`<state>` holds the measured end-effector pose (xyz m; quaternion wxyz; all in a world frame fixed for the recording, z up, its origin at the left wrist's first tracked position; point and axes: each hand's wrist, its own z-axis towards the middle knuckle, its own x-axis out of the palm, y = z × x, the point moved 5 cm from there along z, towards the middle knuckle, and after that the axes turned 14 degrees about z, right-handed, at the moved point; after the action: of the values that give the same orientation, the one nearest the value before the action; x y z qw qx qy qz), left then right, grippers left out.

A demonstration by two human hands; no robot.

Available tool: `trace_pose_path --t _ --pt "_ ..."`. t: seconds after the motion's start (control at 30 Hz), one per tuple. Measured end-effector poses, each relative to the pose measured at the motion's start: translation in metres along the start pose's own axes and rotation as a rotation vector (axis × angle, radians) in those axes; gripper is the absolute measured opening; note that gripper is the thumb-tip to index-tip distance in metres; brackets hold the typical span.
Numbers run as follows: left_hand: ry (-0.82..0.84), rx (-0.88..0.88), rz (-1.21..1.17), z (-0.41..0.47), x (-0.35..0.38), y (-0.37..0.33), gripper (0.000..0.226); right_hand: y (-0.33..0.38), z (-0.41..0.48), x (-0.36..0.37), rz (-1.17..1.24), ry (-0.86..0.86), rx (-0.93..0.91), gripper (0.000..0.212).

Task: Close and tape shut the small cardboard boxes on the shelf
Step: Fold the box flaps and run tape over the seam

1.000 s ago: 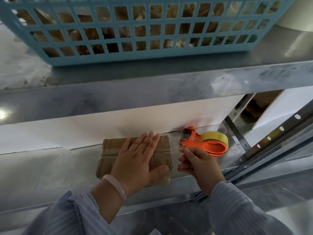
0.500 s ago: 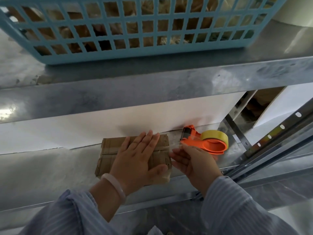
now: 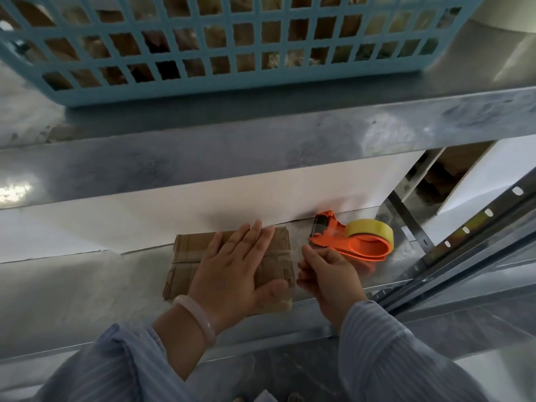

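Cardboard box (image 3: pixel 185 265), small and closed, lying flat on the lower metal shelf (image 3: pixel 72 288) near its front edge, with a strip of clear tape (image 3: pixel 282 252) running across the seam between its top flaps. Left hand (image 3: pixel 235 274) spread wide and pressed palm-down on the box lid, fingers pointing toward the white back panel (image 3: pixel 145 219), thumb resting by the box's right front corner; a pale bangle (image 3: pixel 195 317) circles the wrist. Right hand (image 3: pixel 327 274) just beside the right edge of the box, fingers curled and pinched together; whether they grip the tape end cannot be told, since the film is nearly invisible there. Orange tape dispenser (image 3: pixel 351 242) carrying a yellowish tape roll (image 3: pixel 371 229), resting on the same shelf behind and to the right of the right hand, apart from it. Blue plastic basket (image 3: pixel 220 47) with a lattice wall standing on the upper shelf (image 3: pixel 261 137), brown contents visible through its openings. Both forearms wear light blue striped sleeves (image 3: pixel 391 352).
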<state>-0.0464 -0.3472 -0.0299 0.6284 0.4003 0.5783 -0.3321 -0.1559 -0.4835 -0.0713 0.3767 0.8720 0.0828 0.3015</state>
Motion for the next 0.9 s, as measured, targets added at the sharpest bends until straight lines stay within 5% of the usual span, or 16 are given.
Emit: trace_pose_path --t 0.3,0.5,0.67,0.8,0.9 --pt "-0.013 0.032 0.067 0.002 0.004 -0.001 0.082 -0.049 0.006 0.008 0.014 -0.064 0.07 0.067" --pt "-0.004 0.041 0.051 0.003 0.005 -0.002 0.082 -0.063 0.02 0.003 -0.042 -0.106 0.074 0.025" --pt "-0.007 0.004 -0.05 0.002 0.0 0.0 0.09 -0.054 0.026 0.002 -0.128 -0.114 0.085 0.028" --pt "0.001 -0.077 -0.375 0.002 -0.01 0.01 0.087 -0.024 0.015 0.007 -0.257 -0.128 -0.049 0.044" --pt "0.016 -0.18 -0.77 0.001 -0.009 0.022 0.069 -0.009 -0.001 0.039 -0.374 0.014 -0.083 0.056"
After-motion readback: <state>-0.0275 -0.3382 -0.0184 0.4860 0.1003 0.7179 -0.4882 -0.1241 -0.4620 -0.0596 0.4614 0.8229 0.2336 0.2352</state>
